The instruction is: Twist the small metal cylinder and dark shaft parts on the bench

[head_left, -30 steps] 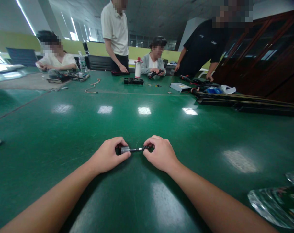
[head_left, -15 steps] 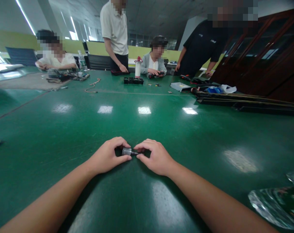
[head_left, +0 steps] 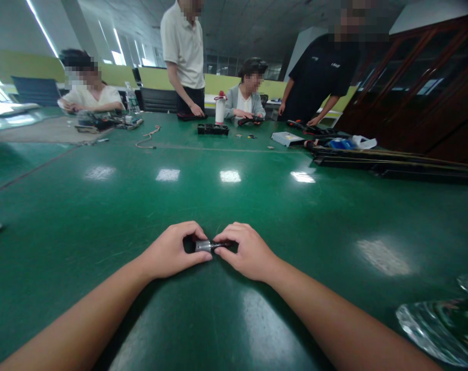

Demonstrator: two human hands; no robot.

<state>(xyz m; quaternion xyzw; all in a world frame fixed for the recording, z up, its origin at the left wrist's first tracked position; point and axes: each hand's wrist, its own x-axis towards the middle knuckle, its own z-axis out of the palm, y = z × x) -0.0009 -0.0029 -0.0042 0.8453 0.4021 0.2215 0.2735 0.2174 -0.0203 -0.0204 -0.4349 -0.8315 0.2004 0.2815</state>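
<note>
A small silvery metal cylinder with a thin dark shaft (head_left: 203, 246) lies level just over the green table (head_left: 203, 201), in front of me. My left hand (head_left: 177, 251) grips the thick cylinder end between thumb and fingers. On the other side, my right hand (head_left: 248, 251) has its thumb and fingertips closed on the thin shaft, which points to the right. The fingertips of the two hands almost meet. Whether the part rests on the tabletop I cannot tell.
A clear plastic bottle (head_left: 438, 327) lies at the near right. Across the table are a black tray-like part (head_left: 213, 129), a white bottle (head_left: 220, 111), a cord (head_left: 147, 138) and a grey box (head_left: 287, 138). Long dark strips (head_left: 396, 162) lie at the right. Several people are at the far side.
Both hands keep their grip; the cylinder has turned a little about its length and a small dark hole now shows. Across the table, a standing person's hand has lowered toward the dark tools.
</note>
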